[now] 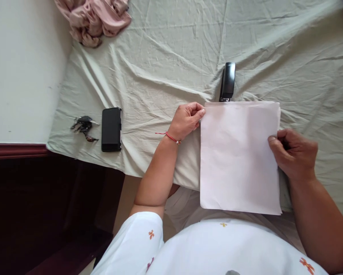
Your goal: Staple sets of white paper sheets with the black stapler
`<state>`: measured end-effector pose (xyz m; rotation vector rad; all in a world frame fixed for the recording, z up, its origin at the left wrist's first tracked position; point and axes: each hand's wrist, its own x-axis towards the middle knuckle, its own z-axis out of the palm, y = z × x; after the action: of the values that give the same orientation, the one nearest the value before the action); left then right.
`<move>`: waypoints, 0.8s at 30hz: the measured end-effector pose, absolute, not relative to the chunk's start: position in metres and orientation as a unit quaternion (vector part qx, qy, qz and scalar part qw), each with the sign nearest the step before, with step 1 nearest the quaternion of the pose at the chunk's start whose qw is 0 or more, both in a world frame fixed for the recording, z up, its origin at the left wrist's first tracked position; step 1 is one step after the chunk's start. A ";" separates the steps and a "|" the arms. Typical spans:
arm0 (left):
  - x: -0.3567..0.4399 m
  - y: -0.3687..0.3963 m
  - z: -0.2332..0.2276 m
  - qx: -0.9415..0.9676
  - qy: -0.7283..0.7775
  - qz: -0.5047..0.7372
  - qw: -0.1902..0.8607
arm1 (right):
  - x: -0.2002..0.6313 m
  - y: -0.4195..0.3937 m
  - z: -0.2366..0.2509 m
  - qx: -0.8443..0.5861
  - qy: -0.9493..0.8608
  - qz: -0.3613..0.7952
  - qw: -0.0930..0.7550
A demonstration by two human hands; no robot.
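A stack of white paper sheets point(238, 156) is held between my two hands at the near edge of the cloth-covered surface, its lower part reaching past that edge. My left hand point(187, 119) pinches the top left corner between thumb and fingers. On the right side, my right hand point(295, 152) grips the edge, thumb on top and fingers partly hidden behind. Just beyond the top edge of the paper lies a black stapler point(228, 81), its near end close to the sheets; whether they touch I cannot tell.
A wrinkled pale green cloth point(165, 53) covers the surface. To the left lie a black rectangular case point(111, 130) and a small dark bundle point(84, 125), perhaps hair clips. Crumpled pink fabric point(99, 19) sits at the far left, near a white wall point(19, 68).
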<state>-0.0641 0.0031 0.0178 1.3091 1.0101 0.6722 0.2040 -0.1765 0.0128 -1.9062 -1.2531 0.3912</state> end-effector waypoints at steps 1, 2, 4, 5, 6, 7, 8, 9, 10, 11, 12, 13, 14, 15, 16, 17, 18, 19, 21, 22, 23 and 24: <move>-0.065 0.004 0.017 0.570 0.438 0.298 0.628 | 0.204 -0.177 0.013 -0.759 -0.496 0.154 0.394; -0.066 0.005 0.016 0.568 0.436 0.303 0.629 | 0.205 -0.177 0.012 -0.764 -0.493 0.154 0.387; -0.067 0.006 0.015 0.566 0.432 0.310 0.630 | 0.210 -0.178 0.010 -0.776 -0.480 0.145 0.382; -0.067 0.006 0.015 0.566 0.430 0.312 0.630 | 0.214 -0.178 0.009 -0.782 -0.474 0.128 0.384; -0.067 0.006 0.015 0.568 0.429 0.312 0.630 | 0.219 -0.178 0.009 -0.786 -0.473 0.101 0.386; -0.067 0.005 0.016 0.570 0.427 0.310 0.630 | 0.225 -0.177 0.009 -0.786 -0.478 0.066 0.387; -0.067 0.004 0.016 0.572 0.424 0.308 0.631 | 0.230 -0.175 0.010 -0.780 -0.492 0.027 0.386; -0.066 0.003 0.017 0.576 0.421 0.304 0.632 | 0.236 -0.172 0.012 -0.770 -0.510 -0.006 0.382; -0.065 0.001 0.017 0.579 0.417 0.301 0.633 | 0.240 -0.168 0.015 -0.755 -0.534 -0.029 0.379; -0.064 -0.001 0.018 0.582 0.414 0.297 0.634 | 0.243 -0.162 0.018 -0.736 -0.560 -0.037 0.377; -0.062 -0.003 0.018 0.585 0.411 0.294 0.634 | 0.246 -0.156 0.021 -0.716 -0.588 -0.034 0.375; -0.061 -0.005 0.019 0.588 0.409 0.289 0.634 | 0.247 -0.149 0.023 -0.697 -0.612 -0.026 0.372; -0.060 -0.007 0.019 0.592 0.408 0.283 0.634 | 0.247 -0.143 0.025 -0.682 -0.633 -0.013 0.366; -0.058 -0.008 0.019 0.596 0.407 0.278 0.634 | 0.247 -0.136 0.025 -0.673 -0.647 0.005 0.357; -0.057 -0.010 0.019 0.598 0.407 0.273 0.634 | 0.247 -0.131 0.024 -0.663 -0.661 0.027 0.351; -0.057 -0.010 0.020 0.599 0.408 0.270 0.634 | 0.246 -0.127 0.023 -0.656 -0.665 0.055 0.353; -0.056 -0.011 0.020 0.597 0.410 0.270 0.635 | 0.246 -0.124 0.020 -0.654 -0.661 0.086 0.358; -0.056 -0.011 0.020 0.592 0.414 0.273 0.635 | 0.247 -0.123 0.018 -0.654 -0.651 0.113 0.369; -0.055 -0.010 0.021 0.583 0.426 0.281 0.633 | 0.248 -0.124 0.013 -0.654 -0.623 0.157 0.400; -0.055 -0.009 0.021 0.579 0.432 0.284 0.630 | 0.249 -0.126 0.011 -0.652 -0.609 0.173 0.416; -0.055 -0.009 0.022 0.577 0.437 0.287 0.627 | 0.251 -0.128 0.010 -0.650 -0.597 0.186 0.432; -0.055 -0.008 0.022 0.575 0.443 0.290 0.624 | 0.252 -0.129 0.009 -0.648 -0.585 0.197 0.447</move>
<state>-0.0547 -0.0082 0.0218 1.3198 1.0158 0.6651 0.2520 -0.1289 0.0091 -1.6048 -1.4479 0.4873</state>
